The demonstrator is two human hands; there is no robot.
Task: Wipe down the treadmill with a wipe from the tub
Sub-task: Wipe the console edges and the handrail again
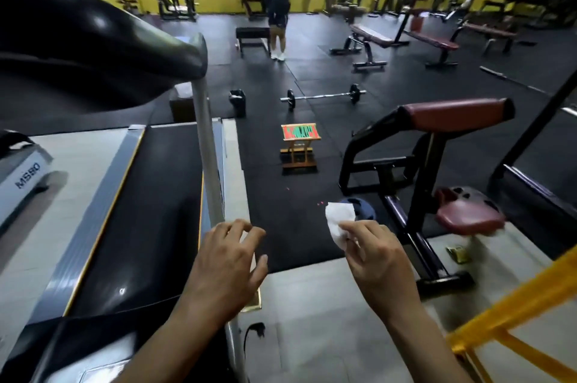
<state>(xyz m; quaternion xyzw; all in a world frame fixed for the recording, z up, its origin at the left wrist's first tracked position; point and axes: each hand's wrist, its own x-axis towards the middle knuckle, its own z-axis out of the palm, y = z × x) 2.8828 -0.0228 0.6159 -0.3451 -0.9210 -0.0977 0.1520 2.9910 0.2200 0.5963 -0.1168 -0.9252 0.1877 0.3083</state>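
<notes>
Treadmill (131, 211): large, fills the left of view, black belt between grey side rails, silver upright (207, 157) rising to the dark console. Left hand (224, 260): over the right side rail by the upright's foot, fingers loosely curled, holding nothing, likely ready to brace. Right hand (371, 254): over the floor beside the machine, pinching the wipe. Wipe (338, 221): white, crumpled, raised for wiping. Tub: not visible.
</notes>
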